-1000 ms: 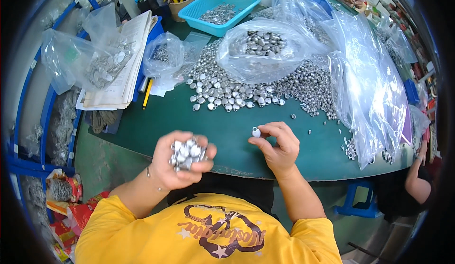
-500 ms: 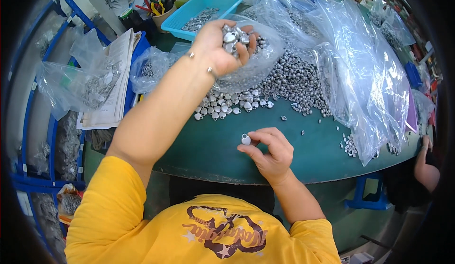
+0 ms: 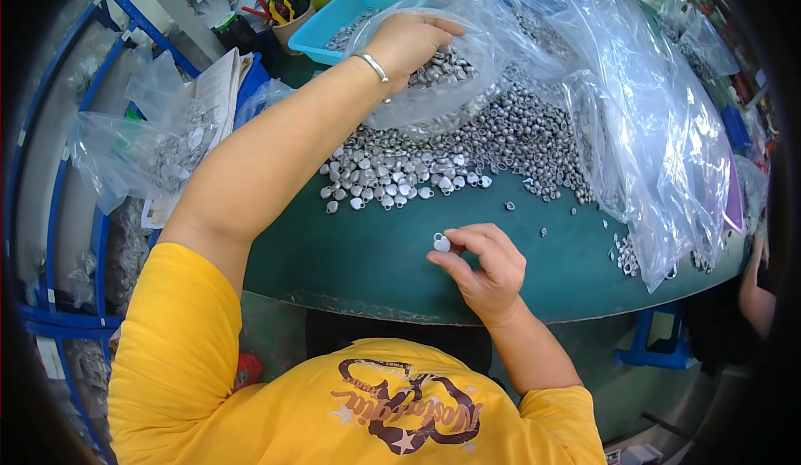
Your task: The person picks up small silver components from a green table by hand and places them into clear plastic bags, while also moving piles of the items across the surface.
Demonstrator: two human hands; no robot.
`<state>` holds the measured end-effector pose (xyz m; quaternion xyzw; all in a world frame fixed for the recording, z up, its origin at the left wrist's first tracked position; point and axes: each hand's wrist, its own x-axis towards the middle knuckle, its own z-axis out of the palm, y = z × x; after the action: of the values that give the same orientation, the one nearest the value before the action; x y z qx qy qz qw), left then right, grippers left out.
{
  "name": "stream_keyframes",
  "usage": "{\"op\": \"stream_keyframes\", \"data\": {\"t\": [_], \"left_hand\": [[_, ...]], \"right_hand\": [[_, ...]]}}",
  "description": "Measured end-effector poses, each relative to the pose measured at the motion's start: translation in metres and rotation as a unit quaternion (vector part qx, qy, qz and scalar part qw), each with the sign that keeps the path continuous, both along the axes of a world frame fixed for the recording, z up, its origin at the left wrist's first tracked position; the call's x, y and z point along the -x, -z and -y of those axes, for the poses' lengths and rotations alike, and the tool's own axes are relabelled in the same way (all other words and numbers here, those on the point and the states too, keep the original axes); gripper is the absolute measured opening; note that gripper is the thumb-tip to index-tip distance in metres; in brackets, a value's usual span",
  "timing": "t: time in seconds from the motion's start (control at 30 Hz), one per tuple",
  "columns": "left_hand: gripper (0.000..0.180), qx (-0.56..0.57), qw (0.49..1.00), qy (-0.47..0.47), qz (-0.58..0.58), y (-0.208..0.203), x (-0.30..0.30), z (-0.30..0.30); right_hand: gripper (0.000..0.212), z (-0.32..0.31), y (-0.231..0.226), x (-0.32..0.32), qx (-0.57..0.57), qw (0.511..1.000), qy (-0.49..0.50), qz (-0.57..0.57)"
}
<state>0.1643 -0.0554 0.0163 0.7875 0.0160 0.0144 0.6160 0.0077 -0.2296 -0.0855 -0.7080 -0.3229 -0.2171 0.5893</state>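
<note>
My left hand [image 3: 415, 45] reaches over the mouth of a clear plastic bag [image 3: 409, 114], turned back-up with its fingers stretched out. Its palm is hidden, so I cannot see whether any pieces still lie against it. Metal pieces [image 3: 442, 69] fill part of the bag just beneath the fingers. Closer to me, my right hand [image 3: 491, 266] pinches one silver heart charm [image 3: 441, 243] between thumb and fingertips above the green tabletop [image 3: 367, 265]. Silver heart charms [image 3: 392, 183] lie loose in front of the bag, beside a large heap of darker small metal pieces [image 3: 534, 135].
At the back stand a turquoise tray [image 3: 309, 37] and a pot of pliers [image 3: 292, 29]. Large clear plastic sheeting [image 3: 642, 123] covers the right side. Papers [image 3: 219, 89] and a blue rack [image 3: 100, 265] are at left. Another person's arm [image 3: 755, 290] shows at the far right.
My left hand, palm-up with a handful of silver pieces before, has turned over above the bag, and the handful no longer shows. My right hand still pinches its charm.
</note>
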Motion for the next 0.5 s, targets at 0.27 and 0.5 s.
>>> {"op": "stream_keyframes", "data": {"t": [0.27,0.5], "left_hand": [[0.029,-0.089,0.989,0.105,0.055,-0.026,0.057,-0.02],[0.016,0.062,0.968,-0.035,0.242,-0.006,0.158,-0.058]], "right_hand": [[0.019,0.01,0.004,-0.007,-0.251,0.822,-0.145,-0.49],[0.011,0.007,-0.01,-0.006,-0.237,0.909,-0.129,-0.317]]}}
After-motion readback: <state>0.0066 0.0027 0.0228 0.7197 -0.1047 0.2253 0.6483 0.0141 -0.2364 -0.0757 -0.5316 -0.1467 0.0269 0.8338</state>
